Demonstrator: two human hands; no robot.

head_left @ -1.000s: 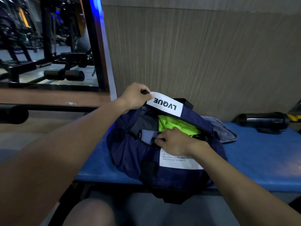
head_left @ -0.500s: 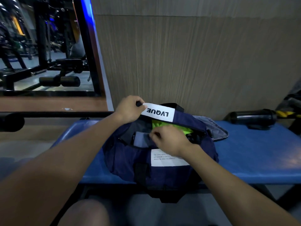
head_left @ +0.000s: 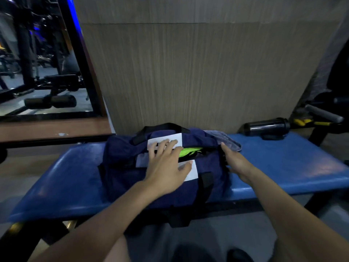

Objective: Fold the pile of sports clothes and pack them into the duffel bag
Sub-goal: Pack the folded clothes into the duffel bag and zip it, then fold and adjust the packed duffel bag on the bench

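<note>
Currently, head view: the navy fabric duffel bag with black straps sits on the blue padded bench, its top part-open, with neon-green clothing seen in the gap. The left hand is laid flat on the bag top, fingers spread and straight. The right hand is pressed against the bag's right end, fingers extended, nothing gripped. A black cylindrical bottle lies at the bench's far right.
</note>
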